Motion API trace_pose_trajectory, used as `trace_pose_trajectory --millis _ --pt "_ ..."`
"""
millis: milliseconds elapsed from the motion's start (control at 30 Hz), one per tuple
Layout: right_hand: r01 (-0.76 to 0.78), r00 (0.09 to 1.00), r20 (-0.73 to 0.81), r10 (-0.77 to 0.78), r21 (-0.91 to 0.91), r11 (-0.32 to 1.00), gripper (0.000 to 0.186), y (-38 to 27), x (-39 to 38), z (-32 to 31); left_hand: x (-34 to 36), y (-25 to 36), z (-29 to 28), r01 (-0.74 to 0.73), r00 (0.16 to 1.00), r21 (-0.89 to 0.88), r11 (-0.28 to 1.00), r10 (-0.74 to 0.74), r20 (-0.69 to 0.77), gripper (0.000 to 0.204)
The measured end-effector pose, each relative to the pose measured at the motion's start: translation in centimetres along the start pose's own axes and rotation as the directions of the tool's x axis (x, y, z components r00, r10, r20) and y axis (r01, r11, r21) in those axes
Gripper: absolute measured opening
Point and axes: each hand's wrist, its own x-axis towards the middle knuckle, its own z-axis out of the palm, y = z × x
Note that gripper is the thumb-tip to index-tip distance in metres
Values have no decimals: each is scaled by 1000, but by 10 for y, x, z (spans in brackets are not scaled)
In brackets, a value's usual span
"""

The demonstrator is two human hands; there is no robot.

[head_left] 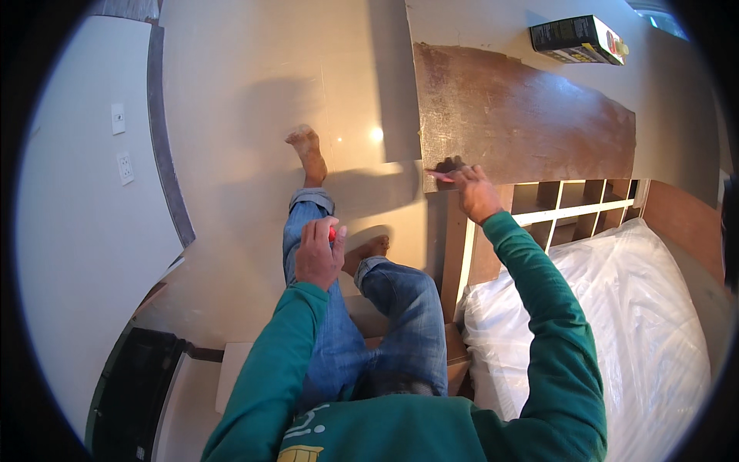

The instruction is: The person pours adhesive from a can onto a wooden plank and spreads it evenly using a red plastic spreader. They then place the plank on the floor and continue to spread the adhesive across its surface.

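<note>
My right hand (479,196) is closed on a thin, pinkish-red flat tool (440,176); its exact kind is hard to make out. The tool's tip is at the near left corner of a brown panel (531,115), whose surface looks glossy and wet in patches. My left hand (318,252) rests over my left leg, its fingers curled round a small red object (332,234) that is mostly hidden by them. The panel lies to the right of my bare feet, above an open shelf frame.
A dark rectangular can (570,40) stands beyond the brown panel. On the right, a shelf unit (573,206) with square compartments adjoins clear plastic sheeting (593,316). At left are a white wall (77,208) with outlets and a black case (138,393). Smooth beige sheet (254,46) lies underfoot.
</note>
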Motion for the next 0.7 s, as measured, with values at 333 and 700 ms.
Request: trace_pose_trajectory --millis 333,700 --pt "-205 872 -443 209 56 977 50 17 50 -45 -4 -7 3 -19 1000 -15 1000 18 -10 21" --pt "-379 786 -47 617 751 541 36 -114 -54 6 44 -21 -37 -50 997 43 998 47 63 22"
